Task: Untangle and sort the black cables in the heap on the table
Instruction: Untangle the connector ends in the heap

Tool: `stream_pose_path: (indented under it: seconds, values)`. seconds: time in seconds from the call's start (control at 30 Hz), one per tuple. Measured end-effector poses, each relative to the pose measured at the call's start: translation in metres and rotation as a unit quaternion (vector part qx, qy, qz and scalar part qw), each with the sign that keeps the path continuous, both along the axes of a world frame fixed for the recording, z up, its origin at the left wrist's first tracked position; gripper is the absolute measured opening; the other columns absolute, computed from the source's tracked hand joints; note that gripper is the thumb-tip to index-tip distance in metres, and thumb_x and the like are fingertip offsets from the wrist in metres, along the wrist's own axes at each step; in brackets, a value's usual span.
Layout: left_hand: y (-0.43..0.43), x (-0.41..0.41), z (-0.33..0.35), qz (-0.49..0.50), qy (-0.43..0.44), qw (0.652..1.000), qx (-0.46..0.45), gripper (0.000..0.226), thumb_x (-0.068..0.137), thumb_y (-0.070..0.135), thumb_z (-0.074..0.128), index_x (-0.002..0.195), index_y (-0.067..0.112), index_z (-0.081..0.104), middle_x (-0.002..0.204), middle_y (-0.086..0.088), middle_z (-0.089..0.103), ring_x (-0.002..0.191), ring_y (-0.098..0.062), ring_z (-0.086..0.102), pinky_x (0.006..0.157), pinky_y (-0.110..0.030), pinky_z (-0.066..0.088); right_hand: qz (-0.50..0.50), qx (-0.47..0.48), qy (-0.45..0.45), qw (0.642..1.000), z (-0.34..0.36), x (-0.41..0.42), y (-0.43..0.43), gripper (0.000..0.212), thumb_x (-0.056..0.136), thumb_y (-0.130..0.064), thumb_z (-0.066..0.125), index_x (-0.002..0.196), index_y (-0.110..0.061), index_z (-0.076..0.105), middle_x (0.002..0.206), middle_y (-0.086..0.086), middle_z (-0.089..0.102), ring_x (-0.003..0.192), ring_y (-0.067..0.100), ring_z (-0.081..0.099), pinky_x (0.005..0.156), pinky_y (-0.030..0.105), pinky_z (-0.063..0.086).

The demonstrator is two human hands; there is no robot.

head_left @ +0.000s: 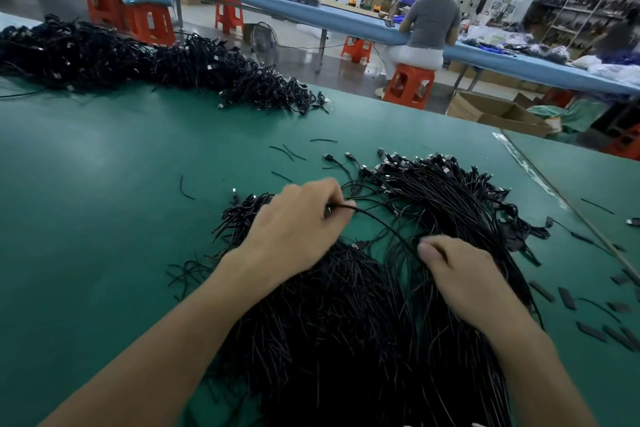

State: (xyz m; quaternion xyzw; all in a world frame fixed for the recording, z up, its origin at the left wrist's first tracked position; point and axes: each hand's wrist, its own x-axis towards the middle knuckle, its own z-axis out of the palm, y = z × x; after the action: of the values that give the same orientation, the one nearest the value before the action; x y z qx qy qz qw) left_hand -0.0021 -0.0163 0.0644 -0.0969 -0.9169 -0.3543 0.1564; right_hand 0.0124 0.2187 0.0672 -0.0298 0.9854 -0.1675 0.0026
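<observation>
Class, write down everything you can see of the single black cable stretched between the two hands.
The single cable is thin, black, smooth-jacketed and flexible. The left hand pinches one end; from there it arcs over the green table to the thumb of the right hand, where it vanishes into the heap. No plug shows on it.

Left side: bare worktop (104,184) is lying open from the near edge up to the far heap (138,59), leaving a hand a wide lane.
Back left: the far heap is blocking the rear strip of the worktop.
Centre front: the near heap (346,322) is filling the space under both forearms.
Between the hands: a single cable (377,218) is stretching from the left hand (298,222) to the right hand (464,274), crossing a small green gap.
Middle: thin cable scraps (287,152) are lying scattered, well apart.
Right side: short black pieces (568,298) are littering the worktop.
</observation>
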Motion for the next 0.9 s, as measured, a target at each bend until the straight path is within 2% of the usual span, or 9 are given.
stream_pose_path:
  seconds: [0.1,0.17,0.23,0.33,0.47,0.57,0.63,0.8,0.9]
  values:
    - [0.010,0.004,-0.005,0.010,-0.020,0.999,-0.049,0.024,0.100,0.042,0.048,0.080,0.029,0.046,0.059,0.009,0.054,0.054,-0.011,0.050,0.057,-0.032,0.037,0.079,-0.212,0.022,0.974,0.013,0.013,-0.024,0.049,0.094,-0.062,0.027,0.124,-0.041,0.059,0.108,-0.028,0.063,0.100,-0.017,0.054,0.080,-0.001,0.035]
    - [0.013,0.006,-0.005,-0.019,-0.020,0.999,-0.027,0.021,0.098,0.038,0.051,0.079,0.030,0.047,0.057,0.008,0.053,0.050,-0.009,0.047,0.056,-0.031,0.036,0.107,-0.237,0.043,0.965,0.015,0.016,-0.032,0.040,0.092,-0.062,0.032,0.097,-0.040,0.065,0.079,-0.019,0.068,0.075,-0.011,0.059,0.065,0.007,0.042]
    - [0.011,0.008,-0.003,-0.063,-0.028,0.998,0.012,0.021,0.093,0.038,0.057,0.075,0.030,0.050,0.055,0.008,0.054,0.047,-0.008,0.044,0.053,-0.028,0.035,0.121,-0.247,0.081,0.958,0.017,0.016,-0.037,0.033,0.096,-0.050,0.042,0.081,-0.035,0.067,0.067,-0.008,0.067,0.058,0.008,0.058,0.052,0.023,0.043]
    - [0.000,0.012,0.002,-0.161,-0.129,0.970,0.130,0.042,0.091,0.054,0.061,0.067,0.019,0.061,0.048,0.012,0.041,0.043,-0.008,0.034,0.046,-0.021,0.031,0.091,-0.328,0.141,0.930,0.016,0.011,-0.034,0.032,0.092,-0.050,0.048,0.078,-0.032,0.070,0.076,0.015,0.065,0.070,0.033,0.056,0.057,0.038,0.044]
    - [-0.014,0.025,0.009,-0.316,-0.364,0.829,0.285,0.061,0.096,0.063,0.040,0.061,0.018,0.062,0.048,0.007,0.025,0.043,-0.009,0.022,0.042,-0.020,0.020,0.025,-0.368,0.185,0.911,0.012,0.002,-0.029,0.022,0.095,-0.039,0.056,0.081,-0.034,0.072,0.077,0.010,0.067,0.068,0.031,0.058,0.061,0.040,0.051]
    - [-0.013,0.029,0.012,-0.397,-0.382,0.727,0.410,0.055,0.099,0.054,0.041,0.063,0.019,0.061,0.048,0.009,0.024,0.041,-0.005,0.019,0.039,-0.016,0.018,0.068,-0.362,0.095,0.925,0.004,0.002,-0.037,0.024,0.083,-0.053,0.056,0.080,-0.035,0.072,0.063,-0.002,0.064,0.050,0.015,0.051,0.049,0.034,0.044]
    - [-0.007,0.029,0.016,-0.381,-0.343,0.697,0.501,0.048,0.099,0.050,0.046,0.065,0.020,0.062,0.050,0.010,0.023,0.041,-0.004,0.019,0.038,-0.014,0.020,0.120,-0.361,0.026,0.925,-0.004,0.007,-0.049,0.026,0.085,-0.054,0.055,0.076,-0.035,0.071,0.053,-0.006,0.050,0.048,0.010,0.038,0.048,0.033,0.031]
    - [0.005,0.021,0.008,-0.217,-0.205,0.700,0.649,0.039,0.096,0.040,0.047,0.084,0.016,0.076,0.055,0.008,0.033,0.043,-0.004,0.028,0.036,-0.016,0.027,0.206,-0.284,-0.036,0.936,-0.007,0.025,-0.066,0.023,0.100,-0.030,0.054,0.083,-0.030,0.069,0.053,-0.010,0.044,0.047,0.005,0.033,0.046,0.026,0.027]
    - [0.009,0.020,-0.006,-0.139,-0.112,0.810,0.559,0.038,0.104,0.028,0.044,0.089,0.010,0.074,0.059,0.003,0.048,0.048,-0.010,0.045,0.044,-0.021,0.043,0.208,-0.245,-0.018,0.947,-0.002,0.032,-0.070,0.024,0.100,-0.027,0.054,0.078,-0.024,0.065,0.057,-0.012,0.050,0.047,0.005,0.037,0.044,0.020,0.029]
